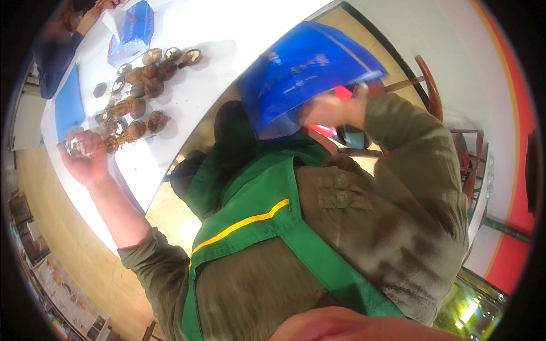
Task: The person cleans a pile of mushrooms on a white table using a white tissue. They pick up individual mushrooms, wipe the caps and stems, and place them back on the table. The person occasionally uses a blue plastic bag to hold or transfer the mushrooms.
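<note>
At the left end of the white table, my left hand (pixel 87 160) is raised with its fingers curled around a brown and whitish piece (pixel 76 147). Beside it lies a cluster of brown rounded pieces (pixel 136 76). Several are split or hollow with pale insides; whether they are mushrooms, nuts or fruit I cannot tell. My right hand (pixel 326 111), blurred, grips the edge of a blue printed bag (pixel 311 64). The bag is tilted over my lap, beyond the table edge, and its contents are hidden.
The white table (pixel 213 25) has yellowish crumbs, a blue and clear plastic packet (pixel 134 30) and a flat blue sheet (pixel 70 100). Another person's hand (pixel 91 17) rests at the far edge. A wooden chair (pixel 431 91) stands at my right. I wear a green apron (pixel 251 213).
</note>
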A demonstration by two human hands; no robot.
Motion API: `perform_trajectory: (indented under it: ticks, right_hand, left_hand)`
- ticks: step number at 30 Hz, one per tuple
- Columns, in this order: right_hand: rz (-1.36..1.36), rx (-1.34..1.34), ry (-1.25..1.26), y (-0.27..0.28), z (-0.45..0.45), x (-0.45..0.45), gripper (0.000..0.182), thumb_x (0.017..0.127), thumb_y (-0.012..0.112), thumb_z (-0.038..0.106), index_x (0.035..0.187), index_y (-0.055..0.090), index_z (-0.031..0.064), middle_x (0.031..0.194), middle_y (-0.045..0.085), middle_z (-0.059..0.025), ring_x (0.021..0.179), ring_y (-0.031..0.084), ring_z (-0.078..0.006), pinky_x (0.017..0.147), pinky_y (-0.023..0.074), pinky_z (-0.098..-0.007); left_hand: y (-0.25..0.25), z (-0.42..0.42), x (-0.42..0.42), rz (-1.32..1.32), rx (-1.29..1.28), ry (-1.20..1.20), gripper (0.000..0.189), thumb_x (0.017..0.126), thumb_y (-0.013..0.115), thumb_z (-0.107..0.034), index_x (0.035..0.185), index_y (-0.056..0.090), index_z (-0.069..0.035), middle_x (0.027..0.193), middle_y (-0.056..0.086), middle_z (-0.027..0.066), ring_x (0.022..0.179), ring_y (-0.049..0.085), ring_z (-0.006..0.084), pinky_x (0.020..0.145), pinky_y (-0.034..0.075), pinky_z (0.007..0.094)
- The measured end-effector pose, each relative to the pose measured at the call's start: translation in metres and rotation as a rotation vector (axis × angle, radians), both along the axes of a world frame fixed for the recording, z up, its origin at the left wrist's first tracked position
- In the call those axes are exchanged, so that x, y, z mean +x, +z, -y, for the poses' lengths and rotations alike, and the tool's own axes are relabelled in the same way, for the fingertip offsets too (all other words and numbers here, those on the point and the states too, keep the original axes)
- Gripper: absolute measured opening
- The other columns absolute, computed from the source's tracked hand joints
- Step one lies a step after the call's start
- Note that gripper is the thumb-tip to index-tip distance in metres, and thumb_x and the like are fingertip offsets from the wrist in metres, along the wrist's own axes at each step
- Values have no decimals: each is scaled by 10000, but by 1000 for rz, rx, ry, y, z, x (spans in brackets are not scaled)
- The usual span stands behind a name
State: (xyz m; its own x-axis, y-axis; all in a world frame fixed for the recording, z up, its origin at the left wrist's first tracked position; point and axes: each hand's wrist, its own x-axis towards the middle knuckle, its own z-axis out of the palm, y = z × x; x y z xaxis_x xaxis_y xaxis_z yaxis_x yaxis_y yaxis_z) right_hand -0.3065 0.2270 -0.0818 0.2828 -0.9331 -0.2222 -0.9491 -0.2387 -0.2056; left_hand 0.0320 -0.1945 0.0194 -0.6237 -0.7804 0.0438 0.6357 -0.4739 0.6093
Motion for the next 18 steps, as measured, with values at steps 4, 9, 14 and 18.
perform_trajectory:
  ticks: [4,9,14,18]
  right_hand:
    - [-196,-80,-293,-52,22,-75,137,778,553,213,871,604,126,737,610,-120,735,624,-311,656,494,-436]
    - [-89,-248,-920,-69,64,-110,202,842,532,260,957,597,108,871,638,-162,823,605,-366,720,472,-457]
    - [-166,-231,-972,-67,83,-113,206,847,526,249,988,601,119,908,637,-171,878,601,-353,747,471,-448]
    - [-184,-309,-845,-51,89,-94,200,842,514,220,981,599,105,884,635,-166,855,605,-348,734,477,-440]
  left_hand:
    - [-2,2,-1,-34,16,-45,324,891,511,-346,846,466,-28,750,363,70,572,284,140,548,241,268]
    - [-3,4,6,-16,-8,-57,337,918,440,-363,826,469,-40,751,424,81,546,296,150,547,261,279]
    - [1,1,-3,17,56,-3,294,873,541,-322,834,459,-41,740,392,68,549,285,146,545,251,275]
    - [-1,3,7,-42,83,-60,297,829,609,-300,829,447,-51,721,353,49,549,270,138,545,238,278]
